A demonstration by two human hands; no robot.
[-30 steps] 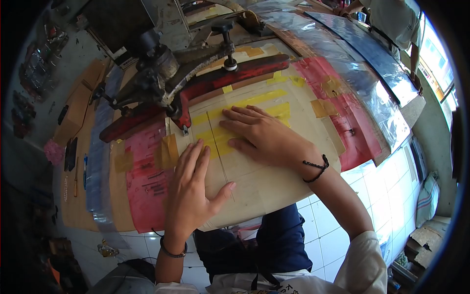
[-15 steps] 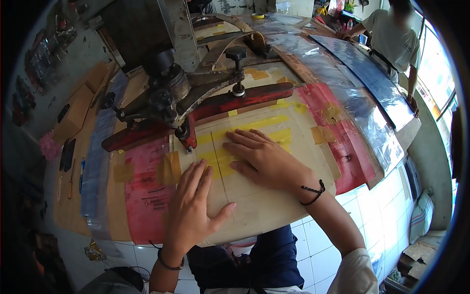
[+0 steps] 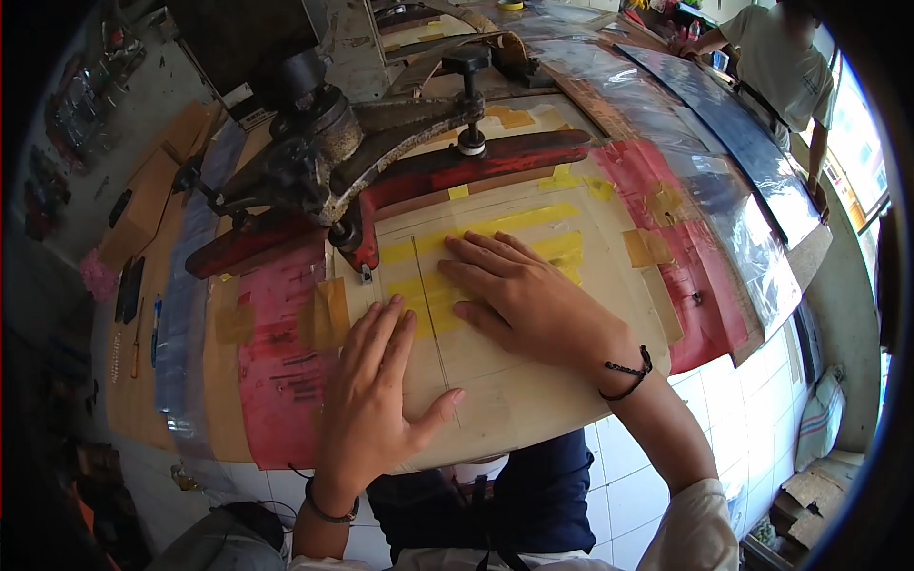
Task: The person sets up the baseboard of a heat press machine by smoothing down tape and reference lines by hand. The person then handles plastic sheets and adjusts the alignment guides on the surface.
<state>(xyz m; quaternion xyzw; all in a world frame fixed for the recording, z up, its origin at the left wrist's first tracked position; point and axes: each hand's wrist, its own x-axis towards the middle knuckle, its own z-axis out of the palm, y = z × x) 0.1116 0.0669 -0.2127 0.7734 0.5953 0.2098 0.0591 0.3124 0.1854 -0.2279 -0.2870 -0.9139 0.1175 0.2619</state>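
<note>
My left hand (image 3: 373,404) lies flat on a cream-coloured sheet (image 3: 524,404), thumb spread away from the fingers. My right hand (image 3: 538,309) rests palm down on the same sheet, its fingers stretched over strips of yellow tape (image 3: 562,249). Neither hand grips anything. Between them a thin dark line (image 3: 427,295) runs down the sheet. Just beyond the fingertips sits a red bar (image 3: 533,147) under a black metal machine arm (image 3: 400,162) with a black knob (image 3: 466,59). Brown tape (image 3: 330,312) is stuck near my left fingertips.
Red sheeting (image 3: 281,371) lies left of the cream sheet, and more red sheeting (image 3: 705,295) lies right. Further left are a blue pen (image 3: 157,319) and a screwdriver (image 3: 138,333). A dark blue panel (image 3: 709,133) lies at right, where another person (image 3: 781,67) stands.
The view has shifted slightly, so the machine appears higher in the picture. Both hands stay flat on the sheet, in nearly the same places.
</note>
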